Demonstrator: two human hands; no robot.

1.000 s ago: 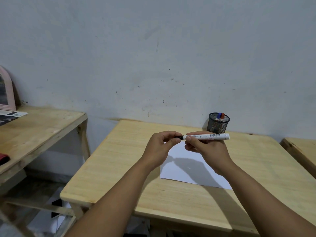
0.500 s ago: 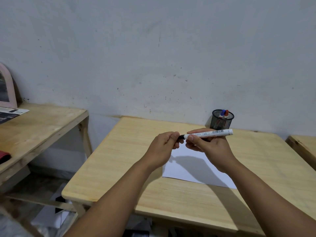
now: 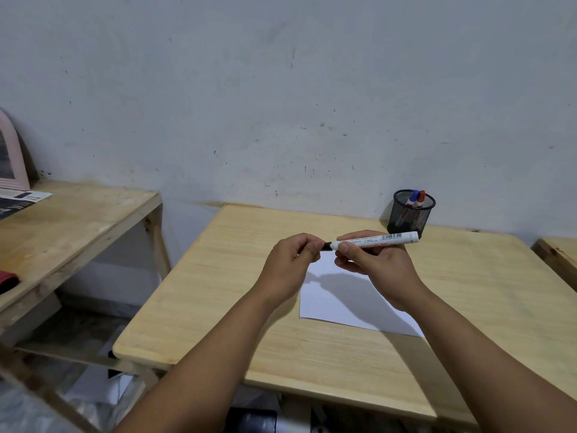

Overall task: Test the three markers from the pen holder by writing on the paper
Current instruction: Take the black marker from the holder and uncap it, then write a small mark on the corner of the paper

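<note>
I hold a white marker (image 3: 379, 240) level above the sheet of white paper (image 3: 340, 295). My right hand (image 3: 373, 264) grips its barrel. My left hand (image 3: 292, 264) pinches the marker's black cap (image 3: 327, 245) at the left end; the cap is mostly hidden by my fingers. A black mesh pen holder (image 3: 410, 218) stands at the back of the table near the wall, with a blue-capped marker (image 3: 413, 197) and a red-capped marker (image 3: 421, 198) sticking out of it.
The paper lies on a light wooden table (image 3: 237, 295). A second wooden table (image 3: 68, 226) stands to the left with a pink frame (image 3: 12, 157), a leaflet (image 3: 22, 198) and a red item (image 3: 7, 281). Another table's edge (image 3: 559, 254) shows at the right.
Both hands stay together on the marker at about the same spot over the paper. A little more black shows between my left fingers and the white barrel.
</note>
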